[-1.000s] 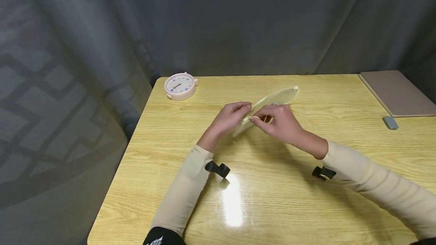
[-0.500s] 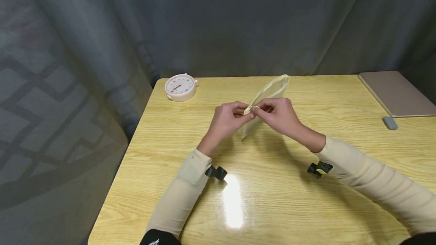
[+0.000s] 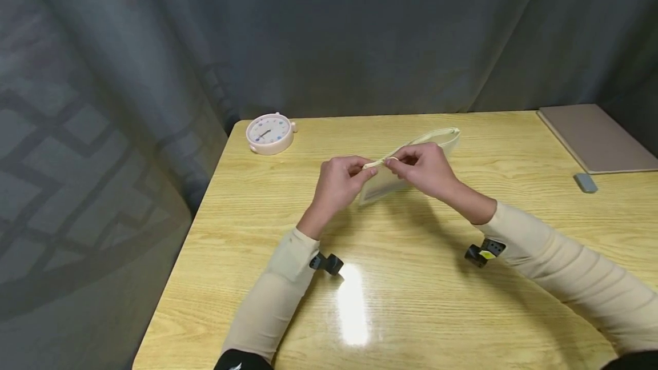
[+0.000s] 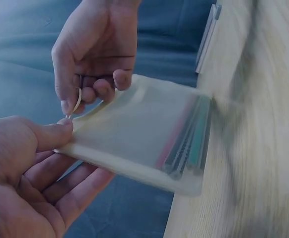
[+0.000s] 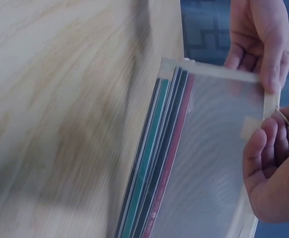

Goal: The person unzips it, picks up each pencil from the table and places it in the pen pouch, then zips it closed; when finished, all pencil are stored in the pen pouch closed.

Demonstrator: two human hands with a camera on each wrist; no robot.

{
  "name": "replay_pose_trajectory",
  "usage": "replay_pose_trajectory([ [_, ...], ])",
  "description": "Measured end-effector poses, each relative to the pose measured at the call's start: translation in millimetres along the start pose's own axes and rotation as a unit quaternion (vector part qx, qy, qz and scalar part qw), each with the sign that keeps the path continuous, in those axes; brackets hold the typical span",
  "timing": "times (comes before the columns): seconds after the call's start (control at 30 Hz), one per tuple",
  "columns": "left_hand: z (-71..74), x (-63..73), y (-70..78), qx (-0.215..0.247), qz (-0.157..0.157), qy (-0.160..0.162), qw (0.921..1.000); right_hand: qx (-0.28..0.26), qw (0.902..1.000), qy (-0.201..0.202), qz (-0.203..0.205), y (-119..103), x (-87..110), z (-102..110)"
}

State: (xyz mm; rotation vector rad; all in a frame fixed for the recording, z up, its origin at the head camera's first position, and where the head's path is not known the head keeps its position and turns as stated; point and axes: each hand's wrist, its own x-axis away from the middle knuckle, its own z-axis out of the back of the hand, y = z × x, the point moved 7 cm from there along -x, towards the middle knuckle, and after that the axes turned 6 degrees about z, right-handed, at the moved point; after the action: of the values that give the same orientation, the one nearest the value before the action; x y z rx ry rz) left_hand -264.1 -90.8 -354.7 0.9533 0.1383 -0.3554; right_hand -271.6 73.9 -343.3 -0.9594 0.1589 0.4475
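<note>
A cream see-through zip pouch (image 3: 381, 184) is held up over the table between both hands. My left hand (image 3: 339, 183) pinches its top corner at one end of the zip, thumb on top and fingers underneath. Close beside it, my right hand (image 3: 428, 171) pinches the small loop-shaped zip pull (image 4: 78, 100) between thumb and fingers. Beyond the right hand, the pouch's mouth gapes in the head view. Through the mesh, several slim sticks (image 5: 157, 148), like pens or pencils in green, dark and red, lie along the bottom edge.
A pink round clock (image 3: 269, 133) lies at the table's back left corner. At the back right are a brown notebook (image 3: 598, 136) and a small grey block (image 3: 585, 183). A dark curtain (image 3: 360, 39) hangs behind the wooden table (image 3: 411, 301).
The pouch has swung about in the hands, its far end rising, then dropping and turning right. My right hand and the zip pull have shifted slightly away from the left hand's corner.
</note>
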Motion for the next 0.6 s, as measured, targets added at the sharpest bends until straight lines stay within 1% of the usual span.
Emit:
replay_pose_trajectory([
  [0.17, 0.2, 0.7, 0.0, 0.003, 0.001, -0.003, 1.0000, -0.003, 0.9999, 0.007, -0.010, 4, 2.4, 7],
  [0.37, 7.0, 1.7, -3.6, 0.005, 0.026, 0.003, 0.9996, -0.035, 0.9980, 0.018, -0.050, 20, 5.5, 21],
  [0.47, 8.5, 2.0, -4.9, 0.006, 0.024, 0.003, 0.9997, -0.055, 0.9965, 0.017, -0.061, 27, 8.0, 26],
  [0.6, 8.0, 2.3, -5.3, 0.008, 0.020, -0.006, 0.9998, -0.073, 0.9947, 0.016, -0.071, 33, 11.6, 30],
])
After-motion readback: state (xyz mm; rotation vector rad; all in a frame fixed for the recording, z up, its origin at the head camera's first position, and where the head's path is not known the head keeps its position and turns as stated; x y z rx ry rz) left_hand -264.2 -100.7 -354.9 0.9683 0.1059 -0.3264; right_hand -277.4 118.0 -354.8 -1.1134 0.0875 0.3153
